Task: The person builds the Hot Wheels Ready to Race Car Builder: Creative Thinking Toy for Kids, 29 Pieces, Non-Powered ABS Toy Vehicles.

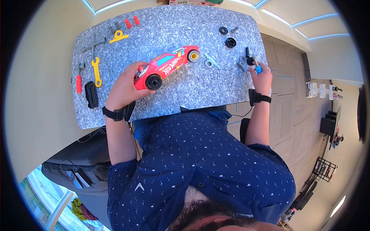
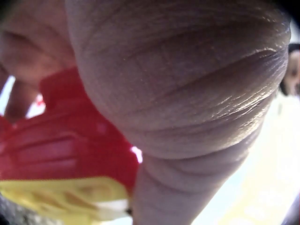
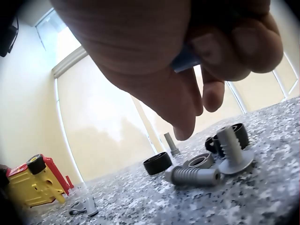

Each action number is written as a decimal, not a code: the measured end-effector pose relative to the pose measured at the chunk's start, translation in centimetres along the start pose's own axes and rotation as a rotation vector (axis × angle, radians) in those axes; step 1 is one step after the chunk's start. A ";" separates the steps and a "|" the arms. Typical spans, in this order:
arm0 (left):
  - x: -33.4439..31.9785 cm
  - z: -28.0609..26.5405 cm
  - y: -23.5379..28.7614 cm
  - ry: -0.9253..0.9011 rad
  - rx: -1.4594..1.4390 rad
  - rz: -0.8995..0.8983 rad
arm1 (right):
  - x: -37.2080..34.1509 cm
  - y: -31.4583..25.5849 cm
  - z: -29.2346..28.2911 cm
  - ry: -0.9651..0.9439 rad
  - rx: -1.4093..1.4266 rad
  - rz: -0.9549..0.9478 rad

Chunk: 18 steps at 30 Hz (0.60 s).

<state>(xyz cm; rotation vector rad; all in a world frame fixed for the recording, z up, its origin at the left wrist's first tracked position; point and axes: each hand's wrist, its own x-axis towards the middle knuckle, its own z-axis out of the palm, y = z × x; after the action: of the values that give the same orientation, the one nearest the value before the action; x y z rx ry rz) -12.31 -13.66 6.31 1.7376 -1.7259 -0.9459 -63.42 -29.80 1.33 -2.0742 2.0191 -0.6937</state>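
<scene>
The left hand grips the rear end of a red toy car, whose black wheel and yellow-centred wheel face the head camera. Its yellow underside shows in the right wrist view. At the table's right side the right hand holds a blue-handled tool, mostly hidden by curled fingers in the right wrist view. Below that hand lie a grey threaded bolt, an upright grey screw, a grey ring and black wheel parts.
On the table's left are a yellow wrench, a red-handled tool, a black case, a yellow bracket and red pieces. A grey bracket lies right of the car; black wheel parts sit at the back right.
</scene>
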 end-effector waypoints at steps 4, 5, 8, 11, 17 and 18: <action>0.2 -0.2 0.2 -0.022 0.021 -0.023 | -0.7 -4.0 1.0 -0.048 -0.106 -0.062; 0.1 -0.2 0.3 -0.023 0.024 -0.034 | -0.7 -4.7 1.4 -0.076 -0.164 -0.057; 0.1 0.3 -0.4 0.023 -0.003 0.035 | -0.3 -5.3 2.3 -0.144 -0.266 -0.025; 0.1 0.2 -0.5 0.024 -0.019 0.043 | -0.3 -5.8 2.8 -0.226 -0.210 -0.017; 0.2 -0.1 -0.1 -0.011 -0.021 -0.011 | -2.0 -11.4 1.9 -0.196 0.616 -0.281; 0.2 0.0 -0.1 -0.013 -0.016 -0.007 | -2.4 -12.9 1.6 -0.201 0.691 -0.259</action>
<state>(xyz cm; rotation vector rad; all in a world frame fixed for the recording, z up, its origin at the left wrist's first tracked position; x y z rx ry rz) -12.24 -13.88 6.18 1.7322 -1.7169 -0.9731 -51.07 -26.81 4.93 -1.8798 1.1748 -1.0001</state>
